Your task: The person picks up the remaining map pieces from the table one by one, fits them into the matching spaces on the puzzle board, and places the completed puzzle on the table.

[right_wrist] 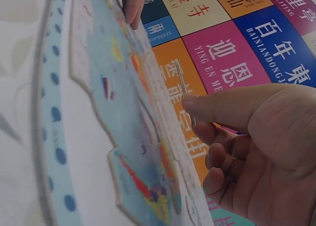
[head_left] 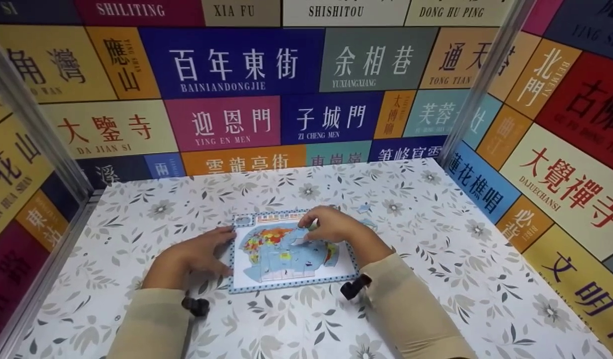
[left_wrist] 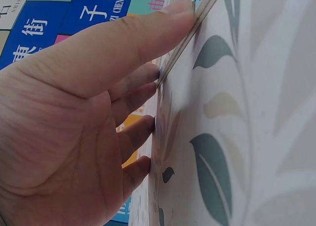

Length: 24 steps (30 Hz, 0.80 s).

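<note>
A world-map jigsaw puzzle (head_left: 286, 257) in a dotted blue frame lies flat on the table. Between thumb and curled fingers, my right hand (head_left: 331, 225) pinches a thin puzzle piece (right_wrist: 180, 80), seen nearly edge-on above the map in the right wrist view. Along the puzzle's left side rests my left hand (head_left: 199, 253), its fingers spread and loosely bent. Its thumb (left_wrist: 163, 25) touches the edge of the frame in the left wrist view, with the other fingertips low at the tabletop.
Loose puzzle pieces (head_left: 364, 209) lie beyond the puzzle's far right corner, partly behind my right hand. A floral-patterned tablecloth (head_left: 136, 214) covers the table. Panels with colourful printed signs (head_left: 231, 65) enclose it at the back and both sides.
</note>
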Each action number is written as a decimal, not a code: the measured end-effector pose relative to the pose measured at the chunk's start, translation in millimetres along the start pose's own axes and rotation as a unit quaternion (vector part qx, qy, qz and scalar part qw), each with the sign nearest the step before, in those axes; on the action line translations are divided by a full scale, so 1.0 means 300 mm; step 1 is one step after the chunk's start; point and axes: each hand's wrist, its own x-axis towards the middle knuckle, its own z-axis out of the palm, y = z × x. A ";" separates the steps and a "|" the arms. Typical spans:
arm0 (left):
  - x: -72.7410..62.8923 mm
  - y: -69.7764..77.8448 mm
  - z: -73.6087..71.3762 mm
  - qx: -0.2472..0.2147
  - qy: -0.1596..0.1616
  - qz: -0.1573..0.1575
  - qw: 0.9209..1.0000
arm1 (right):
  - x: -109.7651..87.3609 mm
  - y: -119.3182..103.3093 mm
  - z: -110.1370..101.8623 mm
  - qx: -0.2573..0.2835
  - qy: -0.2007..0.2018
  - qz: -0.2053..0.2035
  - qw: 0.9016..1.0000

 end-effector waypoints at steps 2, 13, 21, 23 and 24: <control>-0.001 0.000 0.000 0.004 0.001 0.005 1.000 | 0.004 0.007 0.008 -0.005 -0.004 -0.006 1.000; -0.010 0.006 0.000 0.014 0.005 0.010 1.000 | 0.021 0.044 0.037 -0.016 -0.005 -0.023 1.000; -0.004 0.001 0.004 0.008 0.003 -0.009 1.000 | 0.029 0.050 0.049 -0.020 -0.006 -0.012 1.000; -0.004 0.002 0.002 0.007 0.003 -0.005 1.000 | 0.030 0.047 0.049 -0.019 -0.006 -0.007 1.000; -0.004 0.002 0.002 0.007 0.003 -0.003 1.000 | 0.029 0.046 0.050 -0.019 -0.006 -0.005 1.000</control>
